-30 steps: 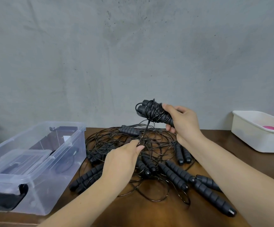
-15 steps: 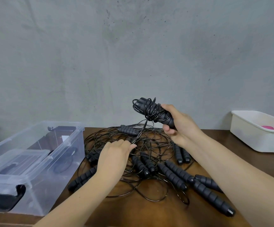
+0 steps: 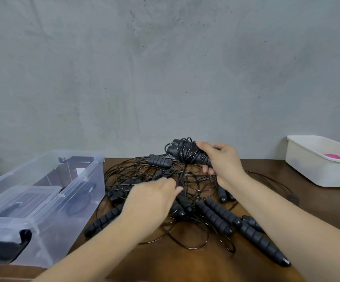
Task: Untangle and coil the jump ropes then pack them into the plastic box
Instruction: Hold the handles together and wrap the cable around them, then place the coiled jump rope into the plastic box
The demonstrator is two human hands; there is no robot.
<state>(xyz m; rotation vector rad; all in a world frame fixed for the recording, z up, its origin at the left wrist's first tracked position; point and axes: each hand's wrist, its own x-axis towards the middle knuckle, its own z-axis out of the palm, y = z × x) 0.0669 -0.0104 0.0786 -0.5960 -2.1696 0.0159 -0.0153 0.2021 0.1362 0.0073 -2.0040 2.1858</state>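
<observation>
My right hand (image 3: pixel 224 161) grips a pair of black jump rope handles (image 3: pixel 185 152) with thin black cord wound around them, held above the table. A strand of that cord runs down to my left hand (image 3: pixel 155 198), which pinches it just over the tangled pile of jump ropes (image 3: pixel 165 180). Several black ribbed handles (image 3: pixel 218 215) lie in the pile on the brown table (image 3: pixel 165 261). The clear plastic box (image 3: pixel 43 200) stands open at the left, with dark items showing through its wall.
A white tub (image 3: pixel 317 165) with something pink inside sits at the table's back right. The box's lid with a black latch (image 3: pixel 4 247) lies at the near left. A grey wall rises right behind the table.
My left hand has dropped lower and moved left with the strand. My right hand has tilted the wound handles a little lower.
</observation>
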